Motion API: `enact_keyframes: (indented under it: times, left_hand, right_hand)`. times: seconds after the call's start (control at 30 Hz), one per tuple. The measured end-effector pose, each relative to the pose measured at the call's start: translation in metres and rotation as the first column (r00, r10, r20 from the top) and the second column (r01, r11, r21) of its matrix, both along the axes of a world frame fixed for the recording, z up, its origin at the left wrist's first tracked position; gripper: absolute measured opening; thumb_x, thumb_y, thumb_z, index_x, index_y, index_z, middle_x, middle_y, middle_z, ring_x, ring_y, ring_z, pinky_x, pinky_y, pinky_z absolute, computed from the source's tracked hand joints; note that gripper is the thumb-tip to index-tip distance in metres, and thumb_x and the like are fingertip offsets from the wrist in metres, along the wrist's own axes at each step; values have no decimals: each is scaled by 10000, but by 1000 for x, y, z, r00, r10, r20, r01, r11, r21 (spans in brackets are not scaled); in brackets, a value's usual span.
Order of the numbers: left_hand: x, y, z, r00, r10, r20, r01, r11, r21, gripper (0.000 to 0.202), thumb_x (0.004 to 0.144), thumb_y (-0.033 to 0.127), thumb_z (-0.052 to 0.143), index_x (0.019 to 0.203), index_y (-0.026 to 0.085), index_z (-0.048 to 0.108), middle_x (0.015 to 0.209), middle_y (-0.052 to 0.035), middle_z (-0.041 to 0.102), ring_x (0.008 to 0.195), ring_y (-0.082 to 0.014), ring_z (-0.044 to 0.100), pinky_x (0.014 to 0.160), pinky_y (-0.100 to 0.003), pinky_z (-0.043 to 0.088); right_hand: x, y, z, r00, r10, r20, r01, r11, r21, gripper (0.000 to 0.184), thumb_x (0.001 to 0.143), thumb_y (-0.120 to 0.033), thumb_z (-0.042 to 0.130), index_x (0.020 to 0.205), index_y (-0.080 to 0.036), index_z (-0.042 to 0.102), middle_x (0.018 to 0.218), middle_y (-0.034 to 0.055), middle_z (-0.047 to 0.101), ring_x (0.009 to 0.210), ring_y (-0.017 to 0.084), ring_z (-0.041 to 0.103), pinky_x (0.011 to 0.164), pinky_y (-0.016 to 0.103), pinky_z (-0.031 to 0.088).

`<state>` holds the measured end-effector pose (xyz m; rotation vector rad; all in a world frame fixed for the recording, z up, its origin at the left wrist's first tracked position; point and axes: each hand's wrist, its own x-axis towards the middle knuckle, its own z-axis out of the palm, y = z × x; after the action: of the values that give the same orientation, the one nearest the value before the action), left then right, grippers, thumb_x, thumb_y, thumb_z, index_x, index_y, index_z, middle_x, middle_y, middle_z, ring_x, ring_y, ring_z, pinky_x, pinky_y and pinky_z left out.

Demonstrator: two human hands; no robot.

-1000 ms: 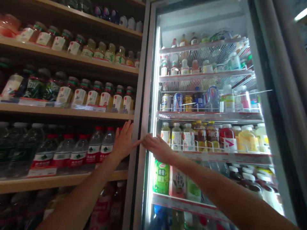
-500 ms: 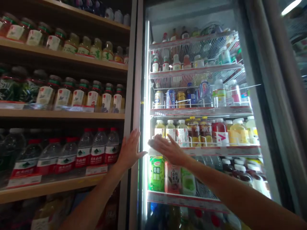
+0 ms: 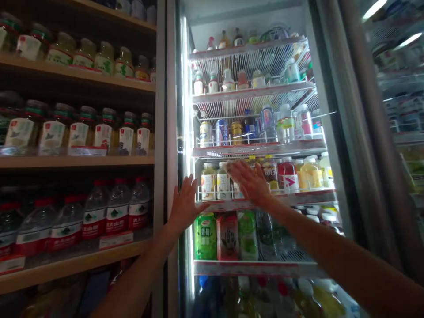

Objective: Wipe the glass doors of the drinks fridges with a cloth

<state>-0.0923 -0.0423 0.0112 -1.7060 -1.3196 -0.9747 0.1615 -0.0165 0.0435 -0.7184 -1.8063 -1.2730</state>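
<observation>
My left hand [image 3: 185, 203] is raised with its fingers apart, in front of the left frame [image 3: 170, 110] of a lit upright drinks fridge. Whether it touches that frame I cannot tell. Flat and outstretched, my right hand [image 3: 250, 183] holds nothing. It is in front of the fridge's middle rows, partly hiding a row of bottles with pale labels. Left of it stand a white-capped tea bottle [image 3: 208, 182] and another one [image 3: 223, 182]. Below are a green bottle [image 3: 205, 237], a red bottle [image 3: 227, 236] and a light green bottle [image 3: 247, 236].
Wooden shelves [image 3: 82, 161] at the left carry jars and red-labelled water bottles [image 3: 94, 210]. Cans [image 3: 221, 132] and bottles fill wire fridge shelves [image 3: 258, 148] higher up. A thick dark upright frame [image 3: 357, 119] borders the fridge at the right, with more stocked shelves beyond.
The view has shifted so the shelves and fridge appear further left. My right hand has moved up and right across the bottle row. Both hands stay open.
</observation>
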Motion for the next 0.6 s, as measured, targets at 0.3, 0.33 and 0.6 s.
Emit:
enact_keyframes:
  times: [0.3,0.33,0.6]
  left_hand:
    - [52,7,-7,998,-57,-21,57,998,33,819,784,597,506,1418,142,257,1495,-157,226,1394,-292,165,1110,-537,178]
    - [56,9,-8,998,-55,-13,55,998,40,830,778,601,512,1418,138,258,1496,-162,218,1394,-301,157,1105,-545,185]
    - [76,11,-12,991,-63,121,60,998,26,887,768,587,530,1435,107,195,1514,-174,135,1405,-316,65,1102,-570,162]
  right_hand:
    - [35,-7,-38,982,-29,187,24,999,27,618,858,-168,426,1431,-308,245,1477,-20,324,1398,201,184,1141,488,99]
    - [40,-6,-37,982,-35,184,30,999,34,611,864,-171,422,1431,-312,243,1476,-22,327,1396,196,190,1140,487,104]
    - [70,-10,-26,981,-103,-165,103,995,-10,580,870,-174,405,1424,-295,280,1497,25,277,1398,233,186,1110,524,184]
